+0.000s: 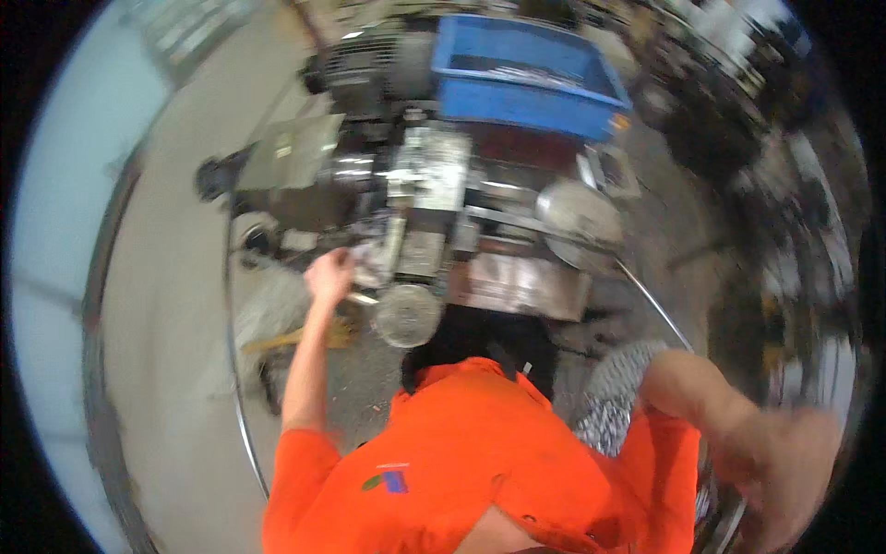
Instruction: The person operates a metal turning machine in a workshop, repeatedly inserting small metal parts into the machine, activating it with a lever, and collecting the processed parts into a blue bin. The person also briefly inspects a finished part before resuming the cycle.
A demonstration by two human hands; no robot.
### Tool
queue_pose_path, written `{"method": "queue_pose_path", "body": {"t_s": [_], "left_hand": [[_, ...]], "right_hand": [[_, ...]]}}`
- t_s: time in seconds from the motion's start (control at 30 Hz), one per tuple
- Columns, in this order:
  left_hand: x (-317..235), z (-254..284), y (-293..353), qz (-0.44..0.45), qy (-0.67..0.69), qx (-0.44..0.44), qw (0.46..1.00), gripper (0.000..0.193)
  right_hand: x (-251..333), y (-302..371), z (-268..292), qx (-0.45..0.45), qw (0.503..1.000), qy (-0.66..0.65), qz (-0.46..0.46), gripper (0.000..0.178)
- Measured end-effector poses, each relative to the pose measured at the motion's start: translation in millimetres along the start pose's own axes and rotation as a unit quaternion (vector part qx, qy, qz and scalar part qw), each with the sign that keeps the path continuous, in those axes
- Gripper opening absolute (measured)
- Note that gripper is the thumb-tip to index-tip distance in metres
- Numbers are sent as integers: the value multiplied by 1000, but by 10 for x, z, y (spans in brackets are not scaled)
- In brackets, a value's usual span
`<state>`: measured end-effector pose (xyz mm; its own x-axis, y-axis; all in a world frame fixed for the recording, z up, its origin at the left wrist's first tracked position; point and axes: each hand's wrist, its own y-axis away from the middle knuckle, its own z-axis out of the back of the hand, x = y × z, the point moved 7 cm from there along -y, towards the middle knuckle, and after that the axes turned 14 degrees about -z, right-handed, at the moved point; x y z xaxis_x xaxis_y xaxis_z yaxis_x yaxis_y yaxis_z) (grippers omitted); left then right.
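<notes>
In front of me stands a small metal machine like a bench lathe (434, 175), with a round handwheel (408, 316) at its near end. My left hand (330, 275) is at the machine's left side, its fingers curled closed beside a pale, blurred patch. Whatever they hold there is too small and smeared to name. My right hand (784, 471) is raised at the lower right, away from the machine and close to the camera. Motion blur hides its fingers. A round metal disc (580, 222) sits on the machine's right.
A blue plastic crate (517, 113) holding small metallic pieces stands behind the machine. A dark motor (369, 69) is at the far left of it. Right of my body lies a heap of shiny metal bits (609, 392). A thin metal rod (653, 303) slants nearby.
</notes>
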<state>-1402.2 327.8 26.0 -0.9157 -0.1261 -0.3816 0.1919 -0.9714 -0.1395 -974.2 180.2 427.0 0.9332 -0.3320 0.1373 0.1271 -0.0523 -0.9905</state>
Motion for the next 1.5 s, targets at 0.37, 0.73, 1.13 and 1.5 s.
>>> {"method": "queue_pose_path", "body": {"t_s": [0.37,0.73,1.13,1.5], "left_hand": [[188,-118,-89,-28,12,11,999,24],[273,-132,-30,-47,51,-14,997,25],[554,-267,-152,-62,61,3,996,30],[421,-272,-105,-55,117,47,990,28]], "right_hand": [[1173,2998,893,-475,506,403,-597,21],[2294,4763,883,-221,-25,580,-783,31],[924,4872,286,91,252,534,-802,28],[1022,4874,462,-20,240,503,-830,26]]}}
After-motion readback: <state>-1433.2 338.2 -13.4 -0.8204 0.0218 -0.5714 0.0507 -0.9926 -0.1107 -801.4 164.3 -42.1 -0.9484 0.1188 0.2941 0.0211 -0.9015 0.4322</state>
